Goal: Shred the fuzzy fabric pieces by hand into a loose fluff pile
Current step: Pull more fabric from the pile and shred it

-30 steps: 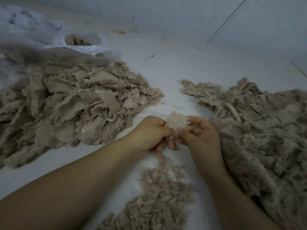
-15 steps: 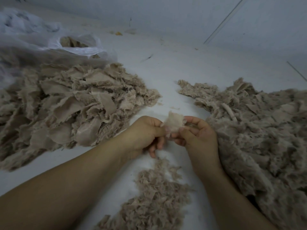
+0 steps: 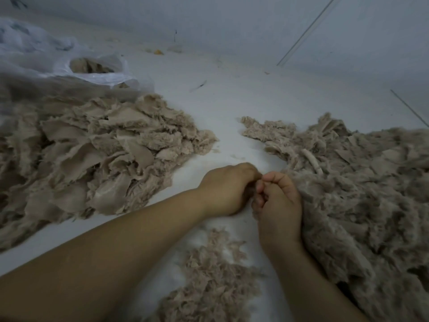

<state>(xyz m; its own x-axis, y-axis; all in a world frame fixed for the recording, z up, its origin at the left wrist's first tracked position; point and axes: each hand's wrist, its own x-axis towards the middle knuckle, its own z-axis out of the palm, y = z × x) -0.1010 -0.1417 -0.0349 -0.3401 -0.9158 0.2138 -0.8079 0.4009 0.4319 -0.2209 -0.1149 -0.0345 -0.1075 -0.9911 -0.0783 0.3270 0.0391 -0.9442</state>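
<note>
Heap of beige fuzzy fabric pieces (image 3: 92,154) on the left: flat torn scraps with frayed edges, overlapping and crumpled, spread over the white surface. Larger mass of matted fuzzy material (image 3: 362,196) on the right, running from far centre to the near right edge. Small loose fluff pile (image 3: 209,282) at near centre: fine feathery shreds, lying between the two heaps, apart from the left one.

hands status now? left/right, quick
Left hand: fingers curled, gripping a fabric scrap, mostly hidden.
Right hand: fingers curled, pinching the same scrap.
</note>
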